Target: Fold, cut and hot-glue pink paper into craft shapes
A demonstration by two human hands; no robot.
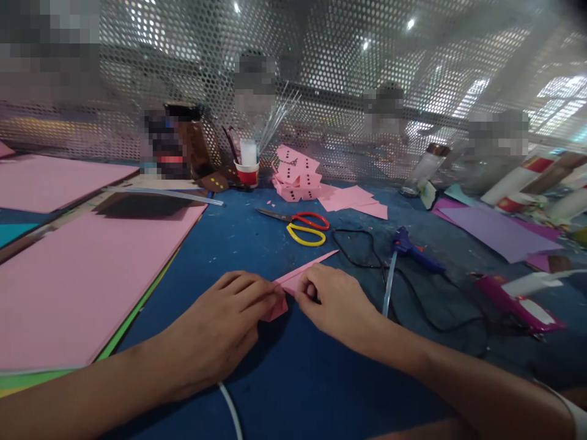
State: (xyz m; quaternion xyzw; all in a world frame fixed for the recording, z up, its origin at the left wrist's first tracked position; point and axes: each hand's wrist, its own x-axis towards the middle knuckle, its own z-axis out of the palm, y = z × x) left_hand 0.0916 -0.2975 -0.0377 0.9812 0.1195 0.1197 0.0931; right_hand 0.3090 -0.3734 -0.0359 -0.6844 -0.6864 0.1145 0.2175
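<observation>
A folded piece of pink paper (291, 282) lies low over the blue table, between my two hands, its narrow pointed end slanting up to the right. My left hand (236, 315) is closed on its left end, the fingers pressed together over it. With thumb and curled fingers, my right hand (337, 302) grips the paper near its middle. Parts of the sheet are hidden under the fingers. Just beyond the paper rest scissors (302, 227) with one red and one yellow handle. Farther back stands a stack of cut pink pieces with black dots (297, 174), beside plain pink pieces (353, 200).
Large pink sheets (92, 275) cover the left side. A blue glue gun (417, 252) with its black cord lies at right, near a magenta power strip (518, 302). Purple paper (499, 229), a paper cup (247, 174) and a bottle (424, 171) stand or lie farther back.
</observation>
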